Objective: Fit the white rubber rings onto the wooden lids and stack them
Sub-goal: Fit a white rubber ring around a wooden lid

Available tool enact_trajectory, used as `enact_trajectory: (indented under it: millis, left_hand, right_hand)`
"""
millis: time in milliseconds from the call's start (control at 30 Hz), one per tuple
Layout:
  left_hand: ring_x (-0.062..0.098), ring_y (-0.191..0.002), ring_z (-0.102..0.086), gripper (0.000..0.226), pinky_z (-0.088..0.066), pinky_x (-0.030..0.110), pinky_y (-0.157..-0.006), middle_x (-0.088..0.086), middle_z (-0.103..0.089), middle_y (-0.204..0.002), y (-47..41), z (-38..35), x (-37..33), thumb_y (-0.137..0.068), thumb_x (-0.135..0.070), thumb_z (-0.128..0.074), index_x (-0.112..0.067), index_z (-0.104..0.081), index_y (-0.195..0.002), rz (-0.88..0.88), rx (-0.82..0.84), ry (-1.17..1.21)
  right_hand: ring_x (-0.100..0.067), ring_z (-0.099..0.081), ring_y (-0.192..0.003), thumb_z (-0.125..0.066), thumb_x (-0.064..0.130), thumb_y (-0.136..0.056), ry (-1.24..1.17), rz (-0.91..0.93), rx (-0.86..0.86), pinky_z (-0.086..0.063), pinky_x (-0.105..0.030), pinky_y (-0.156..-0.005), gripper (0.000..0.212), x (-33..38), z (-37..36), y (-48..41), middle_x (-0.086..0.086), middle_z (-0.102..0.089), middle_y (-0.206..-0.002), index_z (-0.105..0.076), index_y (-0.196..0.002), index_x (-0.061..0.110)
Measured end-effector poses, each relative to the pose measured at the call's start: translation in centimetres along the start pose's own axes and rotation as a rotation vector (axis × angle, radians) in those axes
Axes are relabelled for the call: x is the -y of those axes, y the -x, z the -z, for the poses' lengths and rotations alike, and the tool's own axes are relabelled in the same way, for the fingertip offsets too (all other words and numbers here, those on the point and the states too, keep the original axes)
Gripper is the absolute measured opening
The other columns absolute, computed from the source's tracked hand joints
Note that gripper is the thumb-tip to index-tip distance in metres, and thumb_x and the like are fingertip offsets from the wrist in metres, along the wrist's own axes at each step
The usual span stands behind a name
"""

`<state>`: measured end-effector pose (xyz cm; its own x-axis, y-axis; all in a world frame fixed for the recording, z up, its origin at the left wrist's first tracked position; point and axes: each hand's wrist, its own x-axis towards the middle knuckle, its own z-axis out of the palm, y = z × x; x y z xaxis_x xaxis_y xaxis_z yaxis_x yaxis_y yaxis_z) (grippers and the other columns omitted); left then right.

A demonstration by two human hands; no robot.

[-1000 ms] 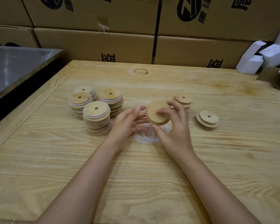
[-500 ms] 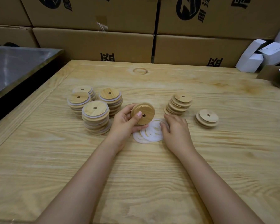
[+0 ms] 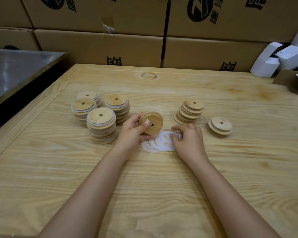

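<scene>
While cardboard boxes (image 3: 100, 47) wall the back, the pine table (image 3: 162, 177) carries lid stacks (image 3: 101, 124) — left hand (image 3: 132, 133) pinches a tilted lid (image 3: 151, 122), right hand (image 3: 189, 141) fingers curl onto the white rings (image 3: 160, 141) — flat, mid-table.

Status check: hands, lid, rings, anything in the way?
Left hand holds bare wooden lid tilted. Right hand pinching at white rings on table. Nothing in the way.
</scene>
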<state>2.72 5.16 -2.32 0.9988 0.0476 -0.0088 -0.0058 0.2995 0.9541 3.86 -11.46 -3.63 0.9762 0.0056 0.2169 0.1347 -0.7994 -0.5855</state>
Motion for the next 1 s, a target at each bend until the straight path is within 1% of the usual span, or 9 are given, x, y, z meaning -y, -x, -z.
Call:
enact_trajectory:
  millis: [133,233,300,500,600,733,833,900,1000]
  left_hand:
    - [0.024,-0.092,-0.065,0.026,-0.058,0.038,-0.075,0.013,-0.064,-0.103,-0.1,0.0,0.0,-0.094,-0.003,-0.049,-0.003,-0.053,-0.12,0.012,0.003,0.001]
    - [0.023,-0.092,-0.065,0.022,-0.058,0.039,-0.075,0.012,-0.063,-0.102,-0.1,0.0,0.1,-0.095,-0.002,-0.049,-0.006,-0.055,-0.115,0.014,0.008,0.005]
    - [0.024,-0.094,-0.065,0.02,-0.058,0.039,-0.076,0.012,-0.063,-0.103,-0.1,0.1,0.0,-0.095,-0.002,-0.049,-0.008,-0.056,-0.112,0.019,0.009,0.013]
    - [0.025,-0.097,-0.063,0.019,-0.058,0.039,-0.075,0.011,-0.062,-0.104,0.1,0.0,-0.2,-0.094,-0.001,-0.048,-0.009,-0.057,-0.11,0.019,0.014,0.002]
    - [0.025,-0.097,-0.062,0.019,-0.058,0.039,-0.075,0.012,-0.061,-0.105,0.2,-0.1,-0.2,-0.095,-0.002,-0.048,-0.009,-0.057,-0.11,0.003,0.009,-0.015]
    - [0.023,-0.093,-0.064,0.019,-0.059,0.037,-0.074,0.015,-0.062,-0.105,0.3,-0.1,-0.2,-0.095,-0.005,-0.048,-0.005,-0.056,-0.113,-0.019,0.01,-0.052]
    - [0.015,-0.081,-0.067,0.016,-0.059,0.033,-0.069,0.009,-0.065,-0.095,0.4,-0.2,-0.2,-0.095,-0.005,-0.048,-0.013,-0.056,-0.106,-0.055,0.025,-0.052]
    - [0.015,-0.077,-0.066,0.018,-0.059,0.031,-0.065,0.008,-0.065,-0.089,0.6,-0.3,-0.1,-0.095,-0.004,-0.049,-0.016,-0.053,-0.107,-0.087,0.044,-0.056]
    - [0.021,-0.078,-0.063,0.021,-0.058,0.03,-0.065,0.018,-0.061,-0.086,0.8,-0.4,-0.1,-0.093,-0.002,-0.051,-0.018,-0.049,-0.107,-0.14,0.085,-0.105]
  right_hand:
    - [-0.02,-0.046,-0.096,-0.062,0.022,-0.088,-0.101,0.022,-0.046,-0.028,-0.021,-0.078,0.012,0.2,0.0,0.0,0.0,-0.047,-0.087,-0.069,-0.095,0.015]
    - [-0.013,-0.049,-0.084,-0.06,0.01,-0.087,-0.206,0.032,-0.086,-0.031,-0.007,-0.066,0.011,0.3,0.1,-0.1,0.001,-0.049,-0.091,-0.07,-0.091,0.014]
    - [-0.011,-0.051,-0.081,-0.058,0.004,-0.086,-0.292,0.024,-0.129,-0.033,-0.001,-0.066,0.018,0.4,0.2,0.0,0.002,-0.05,-0.094,-0.07,-0.094,0.014]
    - [-0.015,-0.057,-0.103,-0.056,-0.005,-0.085,-0.316,0.066,-0.196,-0.034,-0.004,-0.082,0.034,0.5,0.6,-0.3,-0.003,-0.061,-0.117,-0.066,-0.115,0.008]
    - [-0.015,-0.057,-0.093,-0.054,-0.011,-0.083,-0.244,0.174,-0.214,-0.031,0.002,-0.08,0.038,0.5,0.6,0.0,-0.008,-0.064,-0.106,-0.064,-0.117,0.004]
    - [-0.023,-0.061,-0.082,-0.049,-0.018,-0.077,-0.165,0.4,-0.257,-0.045,-0.021,-0.073,0.038,1.4,0.6,0.6,-0.015,-0.062,-0.092,-0.068,-0.107,-0.003]
    - [-0.015,-0.055,-0.079,-0.043,-0.008,-0.079,-0.158,0.579,-0.238,-0.043,-0.019,-0.067,0.033,1.9,0.6,1.1,-0.016,-0.059,-0.09,-0.068,-0.101,-0.004]
    - [-0.015,-0.055,-0.079,-0.041,0.001,-0.084,-0.17,0.618,-0.216,-0.047,-0.023,-0.064,0.029,2.1,0.5,1.4,-0.014,-0.057,-0.092,-0.067,-0.097,-0.003]
    - [-0.007,-0.052,-0.082,-0.054,-0.006,-0.086,-0.243,0.578,-0.237,-0.046,-0.017,-0.07,0.016,2.0,0.4,1.4,-0.011,-0.057,-0.095,-0.064,-0.099,-0.001]
